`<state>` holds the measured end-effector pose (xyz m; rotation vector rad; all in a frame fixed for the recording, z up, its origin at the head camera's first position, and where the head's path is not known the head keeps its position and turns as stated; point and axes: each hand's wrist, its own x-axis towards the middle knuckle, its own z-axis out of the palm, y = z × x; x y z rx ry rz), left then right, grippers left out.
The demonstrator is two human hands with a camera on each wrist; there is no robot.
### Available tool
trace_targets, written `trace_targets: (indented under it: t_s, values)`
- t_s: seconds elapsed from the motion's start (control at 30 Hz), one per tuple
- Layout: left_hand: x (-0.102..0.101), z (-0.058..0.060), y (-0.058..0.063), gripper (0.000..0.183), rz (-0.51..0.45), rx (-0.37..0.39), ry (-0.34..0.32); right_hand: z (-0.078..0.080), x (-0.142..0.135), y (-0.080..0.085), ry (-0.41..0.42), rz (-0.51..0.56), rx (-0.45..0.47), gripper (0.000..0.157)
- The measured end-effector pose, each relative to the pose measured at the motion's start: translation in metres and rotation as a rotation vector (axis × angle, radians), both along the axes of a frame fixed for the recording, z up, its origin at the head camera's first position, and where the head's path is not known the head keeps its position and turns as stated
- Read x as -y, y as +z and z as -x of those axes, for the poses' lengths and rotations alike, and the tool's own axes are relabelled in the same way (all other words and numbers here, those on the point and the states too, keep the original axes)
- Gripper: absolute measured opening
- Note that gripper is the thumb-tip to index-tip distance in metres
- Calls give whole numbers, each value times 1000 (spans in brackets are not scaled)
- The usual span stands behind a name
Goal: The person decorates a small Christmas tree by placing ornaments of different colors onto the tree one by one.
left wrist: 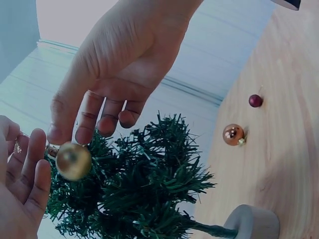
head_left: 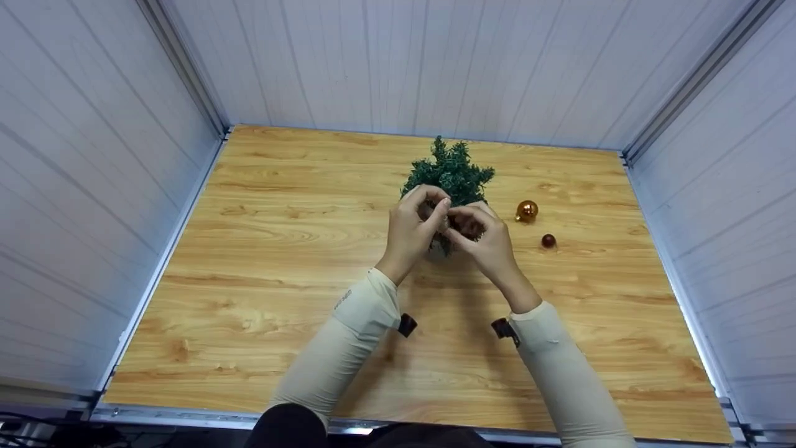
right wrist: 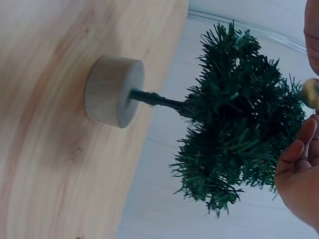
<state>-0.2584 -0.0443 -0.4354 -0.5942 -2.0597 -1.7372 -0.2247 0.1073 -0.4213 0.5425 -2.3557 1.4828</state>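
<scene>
One smooth gold bauble (left wrist: 73, 162) is finger-pinched by the right hand (head_left: 494, 242), its thin golden thread (left wrist: 18, 145) by the left hand (head_left: 408, 229), beside a bristly artificial Christmas tree (head_left: 454, 177)

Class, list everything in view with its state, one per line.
Left hand: apparently pinching a gold thread
Right hand: pinching a gold ball by its top
Gold ball: off the table
Green tree: upright
Round base: standing on the table
Copper ball: lying on the table
Dark red ball: lying on the table
</scene>
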Motion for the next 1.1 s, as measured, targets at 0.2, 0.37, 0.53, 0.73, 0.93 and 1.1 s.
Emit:
trace_targets:
  t_s: [0.2,0.37,0.53,0.73,0.93,1.1]
  values:
    - [3,2,4,12,23,3,19,3,2,11,-7,20,13,20]
    - [3,2,5,11,49,15,18,5,6,20,-44,22,30,15]
    - [2,3,7,10,48,33,9,8,9,26,-55,65,36,10]
    - [2,6,9,10,50,22,21,10,10,31,-63,121,70,10]
    - [4,10,11,9,38,17,16,15,8,30,-61,182,82,11]
    - [6,13,10,7,43,18,15,19,7,29,-64,215,91,11]
